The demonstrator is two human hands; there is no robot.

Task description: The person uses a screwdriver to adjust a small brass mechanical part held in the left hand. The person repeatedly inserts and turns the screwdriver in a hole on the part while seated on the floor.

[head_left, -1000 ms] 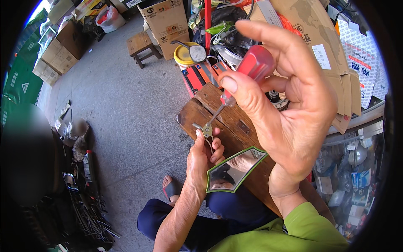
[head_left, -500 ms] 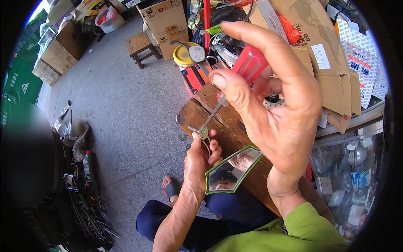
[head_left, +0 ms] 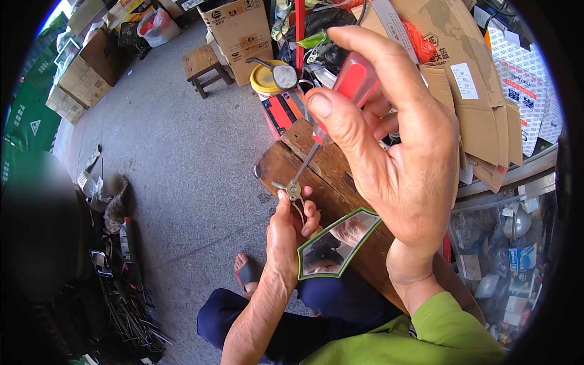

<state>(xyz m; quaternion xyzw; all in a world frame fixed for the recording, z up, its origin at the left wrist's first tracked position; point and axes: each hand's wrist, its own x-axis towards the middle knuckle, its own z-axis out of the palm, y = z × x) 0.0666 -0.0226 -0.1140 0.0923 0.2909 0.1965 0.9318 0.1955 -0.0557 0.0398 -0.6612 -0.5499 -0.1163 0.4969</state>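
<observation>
My left hand (head_left: 286,234) is closed round the stem end of a green-rimmed rear-view mirror (head_left: 337,246), whose glass faces up beside my wrist. The join between glass and stem is hidden by my hand. A small metal mount (head_left: 293,192) sticks up past my thumb and fingertips. In my right hand (head_left: 407,140) is a screwdriver (head_left: 354,80) with a clear red handle, lying between thumb and curled fingers while the index finger arches away from it. Its shaft slants down and left, with the tip at the mount's middle.
Under my hands runs a wooden bench (head_left: 298,155). Beyond it stand a red-and-black box (head_left: 280,115), a yellow-lidded bucket (head_left: 263,79) and another round mirror (head_left: 285,77). Flattened cardboard (head_left: 480,115) and a glass case (head_left: 505,255) line the right. A small stool (head_left: 204,64) is farther off.
My right hand has shifted slightly left, and the screwdriver handle has turned and stands a little more upright. My left hand and the mirror have hardly moved.
</observation>
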